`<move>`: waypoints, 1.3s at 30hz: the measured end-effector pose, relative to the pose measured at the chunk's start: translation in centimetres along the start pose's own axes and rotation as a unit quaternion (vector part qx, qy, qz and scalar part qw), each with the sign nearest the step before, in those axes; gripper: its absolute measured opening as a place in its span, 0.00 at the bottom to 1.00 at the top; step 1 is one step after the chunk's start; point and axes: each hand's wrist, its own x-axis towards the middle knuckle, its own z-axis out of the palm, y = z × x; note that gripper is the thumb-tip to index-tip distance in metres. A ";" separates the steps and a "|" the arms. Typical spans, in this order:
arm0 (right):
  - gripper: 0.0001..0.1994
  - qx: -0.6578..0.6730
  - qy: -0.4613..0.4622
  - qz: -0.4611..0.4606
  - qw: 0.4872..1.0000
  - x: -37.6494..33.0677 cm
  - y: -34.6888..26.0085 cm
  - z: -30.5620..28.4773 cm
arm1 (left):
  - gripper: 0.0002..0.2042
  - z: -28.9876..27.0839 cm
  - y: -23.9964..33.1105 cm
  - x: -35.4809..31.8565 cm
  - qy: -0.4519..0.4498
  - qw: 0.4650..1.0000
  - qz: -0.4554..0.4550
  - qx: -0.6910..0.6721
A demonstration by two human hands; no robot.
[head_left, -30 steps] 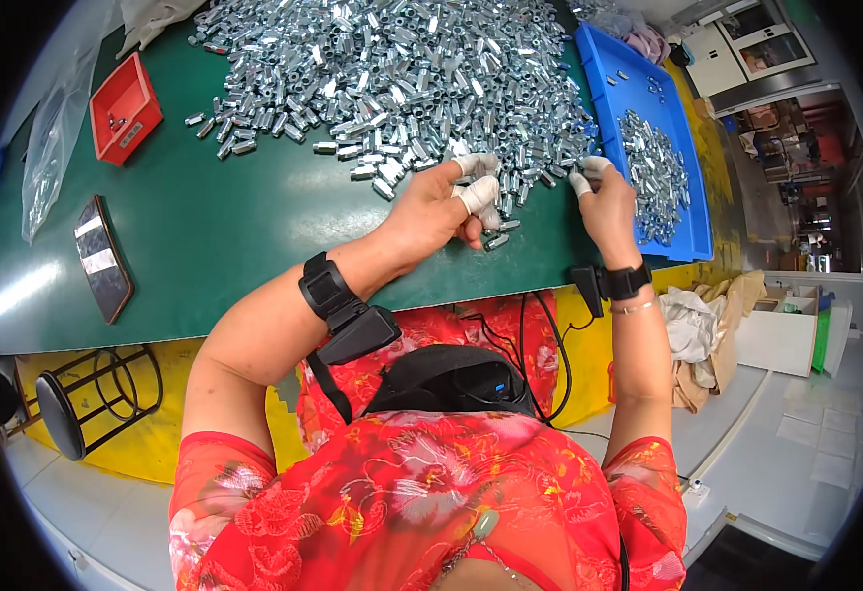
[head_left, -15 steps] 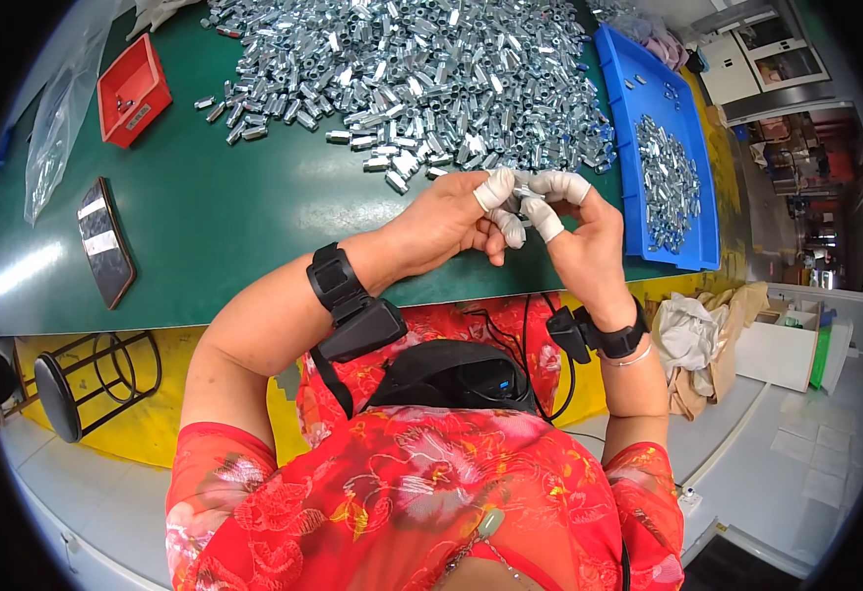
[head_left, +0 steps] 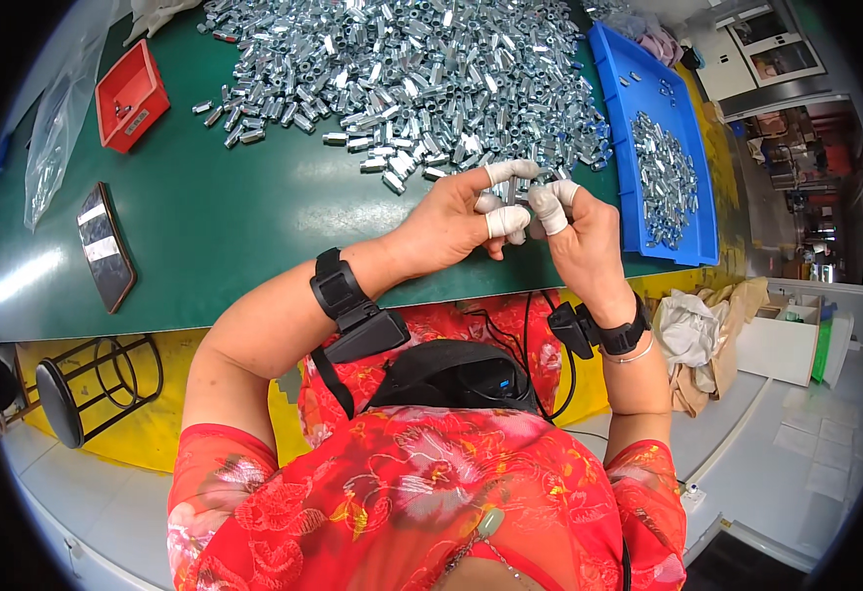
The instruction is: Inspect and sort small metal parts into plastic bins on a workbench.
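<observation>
Since half a second back: both hands lifted a touch nearer, staying together just off the near edge of the green counter (head_left: 254, 227), fingers reset around the same little piece.

Left hand (head_left: 451, 222) and right hand (head_left: 579, 241) pressed close, white-capped fingertips (head_left: 546, 207) pinched on a small silvery hexagonal metal sleeve (head_left: 523, 189), held between the two hands, above the counter's front edge. Mostly hidden by fingers, so hard to read in full.

Judged by the look: rigid steel, dense for its size, smooth plated faces likely slick; no fear of breakage. Best gripped across the flat sides, ends left free; rubbery finger caps should help the hold.

Further out, a broad loose heap of shiny silver metal sleeves (head_left: 431, 79) spread over the counter, no bin around it, edge of the heap just beyond the fingertips.

Off to the right, shallow blue plastic tray (head_left: 638, 89), a smaller pile of the same silvery parts inside, a few strays near its far end.

Far left, small red plastic bin (head_left: 131, 94), contents unclear. Near it, clear plastic bag (head_left: 52, 138) and dark flat phone-like slab (head_left: 104, 246) lying on the green.
</observation>
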 end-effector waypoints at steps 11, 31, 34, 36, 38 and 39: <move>0.08 0.030 0.315 -0.131 0.940 0.9 4.9 -5.2 | 0.27 -1.7 0.6 0.5 0.072 0.992 -0.103 0.028; 0.06 -0.383 0.137 -0.027 0.913 3.9 10.8 -4.6 | 0.26 -1.0 -0.1 0.4 0.060 0.996 -0.070 0.024; 0.06 -0.215 0.141 -0.054 0.965 2.4 8.0 -2.9 | 0.25 -0.9 0.0 0.7 0.050 0.995 -0.078 0.021; 0.06 -0.104 0.106 -0.044 0.988 1.3 4.0 -0.6 | 0.23 -0.9 0.0 0.4 0.038 0.995 -0.093 0.013; 0.05 0.005 0.074 -0.035 0.997 0.5 2.0 0.8 | 0.23 -1.2 -0.2 0.3 0.028 0.995 -0.095 -0.006; 0.06 -0.008 0.073 -0.075 0.995 0.3 1.5 1.2 | 0.23 -1.3 -0.2 0.3 0.019 0.995 -0.096 -0.024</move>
